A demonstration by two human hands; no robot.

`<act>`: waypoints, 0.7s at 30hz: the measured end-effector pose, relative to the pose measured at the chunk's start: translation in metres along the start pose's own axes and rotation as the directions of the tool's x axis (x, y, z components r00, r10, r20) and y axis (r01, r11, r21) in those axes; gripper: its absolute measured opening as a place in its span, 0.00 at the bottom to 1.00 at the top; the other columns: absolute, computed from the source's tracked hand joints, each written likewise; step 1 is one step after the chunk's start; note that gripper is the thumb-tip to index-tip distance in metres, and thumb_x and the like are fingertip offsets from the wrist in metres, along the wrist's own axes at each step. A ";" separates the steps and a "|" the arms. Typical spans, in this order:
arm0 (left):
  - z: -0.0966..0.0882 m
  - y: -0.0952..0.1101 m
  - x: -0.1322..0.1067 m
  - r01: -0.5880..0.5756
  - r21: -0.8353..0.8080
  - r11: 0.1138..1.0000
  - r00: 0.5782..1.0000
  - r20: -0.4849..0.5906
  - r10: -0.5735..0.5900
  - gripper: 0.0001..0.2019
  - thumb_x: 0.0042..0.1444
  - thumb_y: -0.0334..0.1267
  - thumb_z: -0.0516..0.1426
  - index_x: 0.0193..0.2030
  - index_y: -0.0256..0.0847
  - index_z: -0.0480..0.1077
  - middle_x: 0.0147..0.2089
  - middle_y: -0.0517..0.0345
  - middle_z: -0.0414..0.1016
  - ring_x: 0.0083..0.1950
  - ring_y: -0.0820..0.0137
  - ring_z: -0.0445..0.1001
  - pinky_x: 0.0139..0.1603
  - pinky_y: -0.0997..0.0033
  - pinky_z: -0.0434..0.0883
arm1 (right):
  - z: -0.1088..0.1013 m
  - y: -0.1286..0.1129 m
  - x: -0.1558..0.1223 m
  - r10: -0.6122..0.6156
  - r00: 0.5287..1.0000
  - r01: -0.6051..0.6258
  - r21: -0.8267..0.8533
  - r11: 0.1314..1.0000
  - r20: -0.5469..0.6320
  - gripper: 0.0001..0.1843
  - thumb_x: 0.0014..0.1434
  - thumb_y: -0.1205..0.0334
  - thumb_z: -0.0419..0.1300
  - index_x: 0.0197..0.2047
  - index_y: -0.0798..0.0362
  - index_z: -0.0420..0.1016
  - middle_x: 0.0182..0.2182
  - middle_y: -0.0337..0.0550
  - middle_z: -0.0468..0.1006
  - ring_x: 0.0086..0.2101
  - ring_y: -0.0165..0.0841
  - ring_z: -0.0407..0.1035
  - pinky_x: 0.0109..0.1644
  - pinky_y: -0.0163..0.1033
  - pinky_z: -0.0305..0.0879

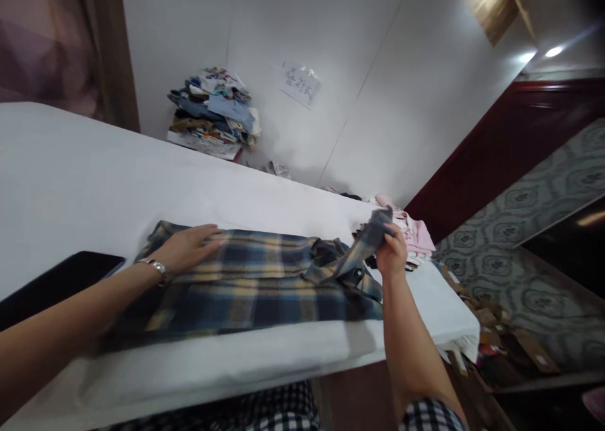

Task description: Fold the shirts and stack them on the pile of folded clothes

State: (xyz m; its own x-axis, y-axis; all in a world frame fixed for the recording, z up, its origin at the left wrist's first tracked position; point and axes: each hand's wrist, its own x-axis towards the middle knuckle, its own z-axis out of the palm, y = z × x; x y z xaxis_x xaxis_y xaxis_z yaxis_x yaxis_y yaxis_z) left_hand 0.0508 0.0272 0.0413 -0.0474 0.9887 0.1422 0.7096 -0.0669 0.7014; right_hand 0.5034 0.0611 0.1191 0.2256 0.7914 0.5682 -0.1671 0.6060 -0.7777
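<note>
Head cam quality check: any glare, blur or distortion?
Head view: strong wide-angle warp, wall seams lean; ceiling light flares top right; wall sign too soft to read; left hand flat on the plaid shirt and right hand pinching it are fairly sharp.

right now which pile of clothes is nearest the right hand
The pink stack at the right end of the table, just behind the right hand gripping the plaid shirt sleeve; the multicoloured heap sits far back against the wall.

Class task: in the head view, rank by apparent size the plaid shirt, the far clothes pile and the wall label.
1. plaid shirt
2. clothes pile, though farther from the camera
3. wall label
</note>
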 end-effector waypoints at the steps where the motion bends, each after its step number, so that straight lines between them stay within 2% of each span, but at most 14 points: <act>1: 0.001 0.018 0.000 0.004 -0.103 0.995 1.000 0.021 -0.002 0.30 0.44 0.60 0.55 0.49 0.40 0.72 0.58 0.48 0.70 0.61 0.52 0.65 0.65 0.57 0.57 | 0.019 -0.005 0.006 -0.019 0.993 0.023 -0.037 0.999 0.117 0.15 0.47 0.64 0.58 0.40 0.48 0.77 0.38 0.35 0.78 0.41 0.32 0.70 0.48 0.39 0.65; 2: 0.004 0.037 0.000 0.019 -0.221 0.975 0.998 0.058 -0.006 0.32 0.44 0.62 0.55 0.50 0.41 0.71 0.59 0.49 0.70 0.61 0.53 0.65 0.65 0.57 0.58 | 0.039 -0.008 0.011 -0.003 0.962 0.025 -0.078 0.997 0.271 0.17 0.48 0.63 0.58 0.44 0.47 0.77 0.40 0.36 0.78 0.43 0.34 0.70 0.50 0.41 0.64; 3: 0.008 0.054 -0.002 0.052 -0.364 0.930 0.994 0.111 -0.012 0.33 0.45 0.63 0.54 0.52 0.42 0.70 0.59 0.49 0.69 0.61 0.54 0.64 0.64 0.57 0.59 | 0.060 -0.011 0.014 0.030 0.900 0.026 -0.121 0.992 0.434 0.20 0.49 0.62 0.59 0.48 0.46 0.75 0.42 0.37 0.77 0.45 0.36 0.69 0.52 0.43 0.63; 4: 0.012 0.070 -0.004 0.108 -0.524 0.845 0.984 0.175 -0.017 0.35 0.47 0.65 0.53 0.54 0.42 0.68 0.59 0.49 0.69 0.62 0.55 0.64 0.63 0.56 0.61 | 0.080 -0.012 0.016 0.084 0.804 0.024 -0.174 0.984 0.588 0.24 0.50 0.62 0.60 0.52 0.45 0.73 0.44 0.37 0.77 0.46 0.36 0.69 0.53 0.44 0.63; 5: 0.017 0.081 -0.006 0.186 -0.667 0.721 0.968 0.250 -0.018 0.36 0.48 0.66 0.51 0.55 0.43 0.67 0.60 0.48 0.68 0.62 0.55 0.64 0.62 0.55 0.63 | 0.098 -0.012 0.018 0.144 0.699 0.030 -0.231 0.973 0.701 0.28 0.50 0.61 0.61 0.56 0.45 0.69 0.44 0.38 0.77 0.46 0.36 0.69 0.54 0.44 0.62; 6: 0.021 0.089 -0.008 0.273 -0.774 0.571 0.947 0.321 -0.017 0.36 0.49 0.67 0.49 0.56 0.43 0.66 0.60 0.48 0.68 0.61 0.55 0.65 0.59 0.54 0.65 | 0.112 -0.009 0.020 0.176 0.633 0.051 -0.267 0.962 0.754 0.30 0.52 0.60 0.62 0.59 0.44 0.66 0.45 0.39 0.77 0.46 0.35 0.69 0.56 0.45 0.62; 7: 0.025 0.092 -0.011 0.355 -0.836 0.418 0.924 0.383 -0.018 0.36 0.51 0.67 0.47 0.56 0.43 0.66 0.59 0.47 0.69 0.60 0.55 0.66 0.57 0.53 0.68 | 0.121 -0.005 0.023 0.190 0.612 0.066 -0.290 0.955 0.767 0.32 0.53 0.60 0.61 0.61 0.44 0.63 0.44 0.39 0.77 0.46 0.34 0.69 0.56 0.45 0.61; 8: 0.027 0.091 -0.013 0.419 -0.861 0.288 0.902 0.431 -0.024 0.35 0.52 0.67 0.45 0.55 0.43 0.67 0.58 0.47 0.70 0.59 0.55 0.67 0.55 0.53 0.69 | 0.124 0.003 0.026 0.193 0.634 0.071 -0.305 0.950 0.749 0.32 0.54 0.59 0.60 0.62 0.45 0.61 0.43 0.40 0.78 0.45 0.33 0.70 0.56 0.45 0.62; 10: 0.028 0.079 -0.018 0.475 -0.871 0.126 0.880 0.469 -0.078 0.31 0.54 0.65 0.45 0.51 0.44 0.68 0.55 0.49 0.72 0.57 0.56 0.69 0.51 0.54 0.72 | 0.113 0.023 0.031 0.209 0.744 0.041 -0.355 0.934 0.635 0.29 0.56 0.58 0.57 0.61 0.48 0.63 0.40 0.41 0.79 0.42 0.33 0.71 0.53 0.45 0.64; 11: 0.026 0.070 -0.020 0.483 -0.872 0.083 0.873 0.471 -0.125 0.27 0.56 0.62 0.47 0.50 0.44 0.69 0.54 0.50 0.73 0.56 0.58 0.70 0.50 0.56 0.73 | 0.101 0.034 0.033 0.245 0.790 0.009 -0.411 0.912 0.562 0.27 0.56 0.59 0.56 0.60 0.50 0.65 0.39 0.42 0.79 0.40 0.33 0.72 0.52 0.45 0.66; 13: 0.023 0.053 -0.024 0.491 -0.870 0.053 0.854 0.468 -0.229 0.19 0.58 0.53 0.49 0.48 0.44 0.69 0.51 0.53 0.75 0.54 0.61 0.72 0.48 0.59 0.74 | 0.067 0.057 0.033 0.355 0.838 -0.046 -0.596 0.801 0.414 0.24 0.53 0.64 0.52 0.55 0.54 0.70 0.38 0.44 0.79 0.40 0.34 0.72 0.51 0.46 0.66; 16: 0.018 0.043 -0.027 0.497 -0.864 0.084 0.828 0.443 -0.344 0.12 0.59 0.43 0.51 0.46 0.42 0.69 0.49 0.54 0.76 0.50 0.65 0.73 0.48 0.64 0.74 | 0.021 0.082 0.019 0.467 0.832 -0.050 -0.799 0.599 0.298 0.27 0.45 0.72 0.50 0.49 0.54 0.75 0.43 0.46 0.78 0.46 0.37 0.70 0.56 0.47 0.62; 19: 0.013 0.058 -0.030 0.508 -0.854 0.111 0.825 0.445 -0.349 0.15 0.58 0.41 0.52 0.50 0.39 0.68 0.48 0.52 0.77 0.50 0.64 0.74 0.49 0.65 0.75 | -0.003 0.096 0.001 0.494 0.813 -0.028 -0.827 0.562 0.308 0.30 0.37 0.76 0.50 0.45 0.53 0.77 0.48 0.43 0.76 0.52 0.38 0.66 0.62 0.45 0.55; 21: 0.008 0.077 -0.033 0.464 -0.877 0.120 0.854 0.408 -0.322 0.18 0.56 0.38 0.52 0.54 0.37 0.67 0.47 0.51 0.77 0.51 0.61 0.74 0.51 0.61 0.74 | -0.010 0.101 -0.005 0.501 0.806 -0.018 -0.833 0.553 0.315 0.28 0.35 0.76 0.50 0.40 0.51 0.78 0.47 0.41 0.77 0.54 0.38 0.64 0.63 0.44 0.52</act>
State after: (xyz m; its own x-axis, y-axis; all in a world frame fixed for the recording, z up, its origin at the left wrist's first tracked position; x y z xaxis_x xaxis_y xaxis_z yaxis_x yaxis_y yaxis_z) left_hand 0.1131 -0.0095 0.0851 0.0181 0.9209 -0.3893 -0.5534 0.3335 0.7632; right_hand 0.4950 0.1176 0.0355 -0.2044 0.9669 0.1528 0.7033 0.2536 -0.6641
